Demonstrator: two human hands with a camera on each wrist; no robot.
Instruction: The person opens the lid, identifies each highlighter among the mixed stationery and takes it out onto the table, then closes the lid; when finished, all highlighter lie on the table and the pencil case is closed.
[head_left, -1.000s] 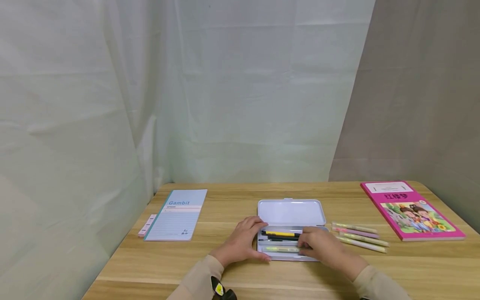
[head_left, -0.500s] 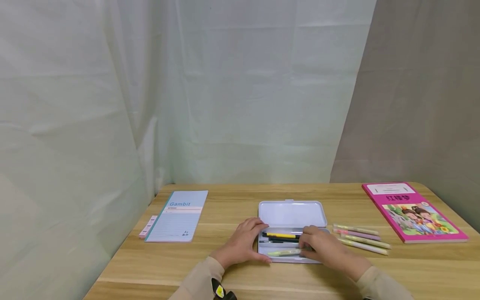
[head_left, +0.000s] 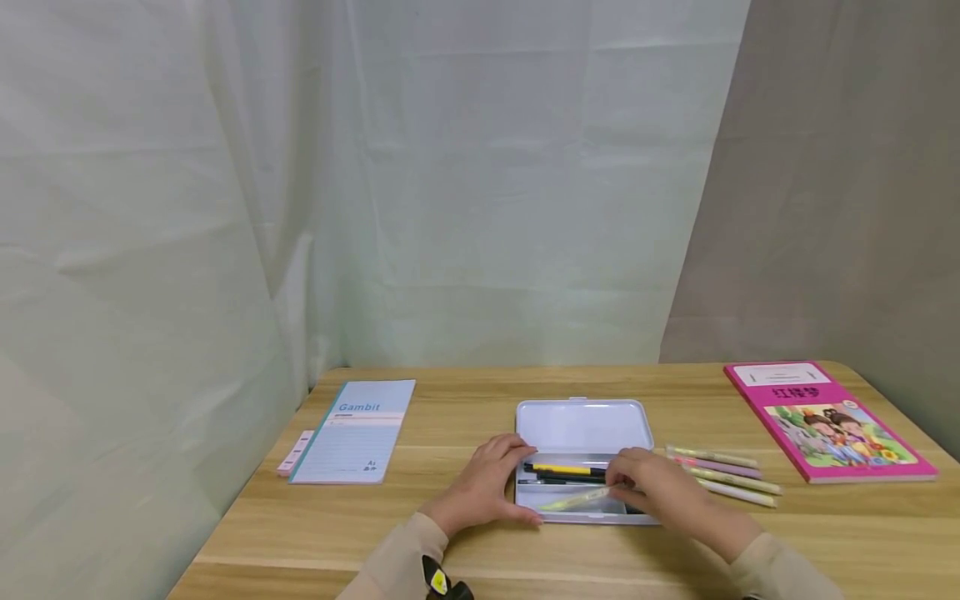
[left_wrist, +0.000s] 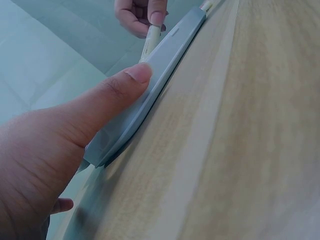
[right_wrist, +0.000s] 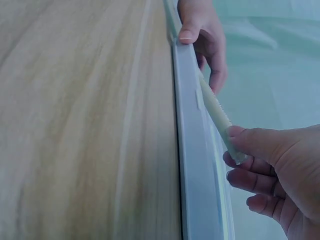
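An opened white pencil case [head_left: 585,425] lies on the wooden table, its lid folded back. My left hand [head_left: 487,483] grips its left end, thumb on the front edge and fingers toward the back corner. Between thumb and fingers, my right hand [head_left: 660,492] pinches one end of a pale yellow highlighter [right_wrist: 216,112]. That end is raised, while the other end slants down into the front compartment. A yellow-and-black pen [head_left: 562,469] and dark pens [head_left: 558,479] lie in the back compartment. The right hand covers the case's right end.
Several highlighters [head_left: 731,477] lie right of the case, partly behind the right hand. A pink book [head_left: 832,425] sits at the far right. On the left, a light-blue notebook [head_left: 356,433] lies beside a small pink-and-white box [head_left: 296,454]. Pale curtains [head_left: 510,208] hang behind the table.
The highlighter lay level in the front compartment; its right end has come up in my right hand, which has shifted slightly right. My left hand has stayed on the case.
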